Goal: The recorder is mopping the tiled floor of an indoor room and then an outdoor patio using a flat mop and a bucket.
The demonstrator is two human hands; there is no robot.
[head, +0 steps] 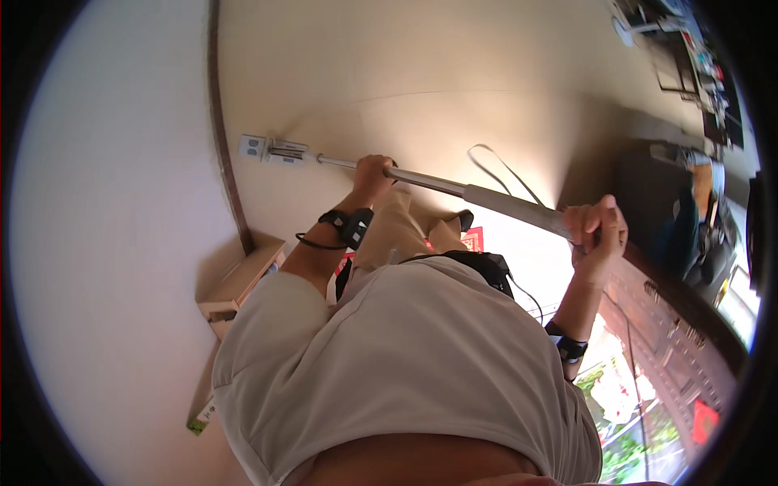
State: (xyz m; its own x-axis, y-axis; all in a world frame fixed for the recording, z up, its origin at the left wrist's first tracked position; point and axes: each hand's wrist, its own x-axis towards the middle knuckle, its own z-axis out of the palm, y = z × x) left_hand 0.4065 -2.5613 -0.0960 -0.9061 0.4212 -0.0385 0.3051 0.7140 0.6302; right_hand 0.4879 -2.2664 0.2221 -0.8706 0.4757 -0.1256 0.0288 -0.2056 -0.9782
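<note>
A telescoping metal pole [428, 181] with a grey grip sleeve [513, 209] slants across the view in front of my body. My left hand [374, 173] is closed around its thinner metal part. At the sleeve's right end, my right hand [598, 231] holds the pole, with its fingers bent and partly raised. The pole's far left end bears a metal and white plastic head [285, 151], which looks like a mop head without a visible sponge. A pale strap loop [507, 170] shows beside the sleeve. Both forearms wear black straps with devices.
A pale wall stands at the left, with dark skirting [222, 121] along the floor. A small wooden cabinet [240, 279] is at the lower left. Right of me are a carved door [668, 322], a dark bulky object [650, 200] and cluttered furniture. A red patterned mat [474, 239] lies by my feet.
</note>
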